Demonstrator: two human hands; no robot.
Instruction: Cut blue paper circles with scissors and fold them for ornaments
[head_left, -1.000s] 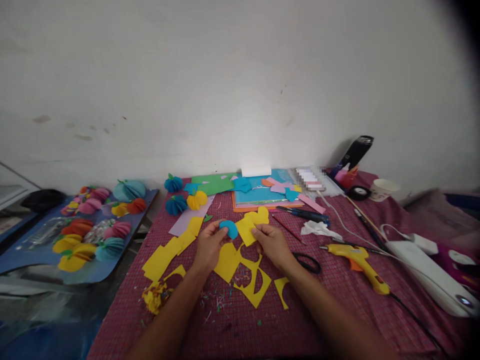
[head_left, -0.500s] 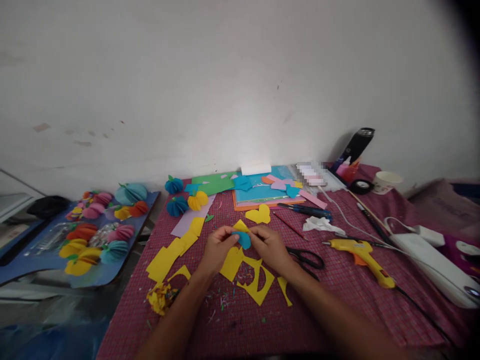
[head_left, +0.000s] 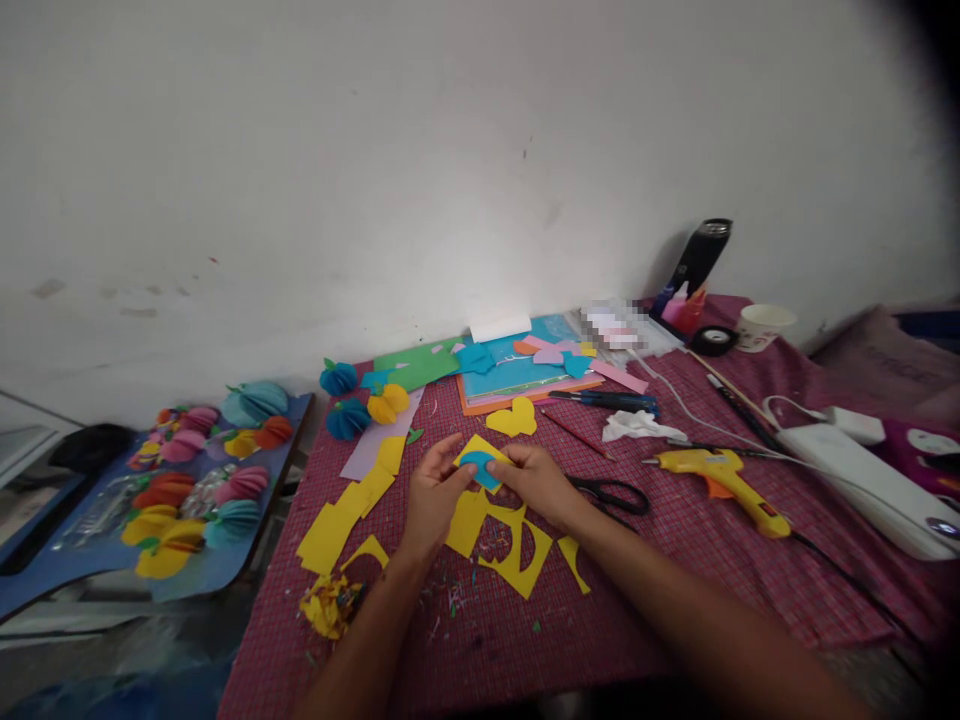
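On the red cloth (head_left: 637,590), both hands now pinch blue disc (head_left: 478,468) against yellow piece (head_left: 484,449), left hand (head_left: 435,492) and right hand (head_left: 534,482), shifted slightly up-frame.

Blue paper half-disc (head_left: 478,468) on yellow paper piece (head_left: 480,450), yellow heart cut-out (head_left: 513,419), red checked tablecloth (head_left: 637,590), yellow glue gun (head_left: 720,478) (orange trigger), black-handled scissors (head_left: 611,495), white paper cup (head_left: 761,326), yellow offcuts (head_left: 517,560).
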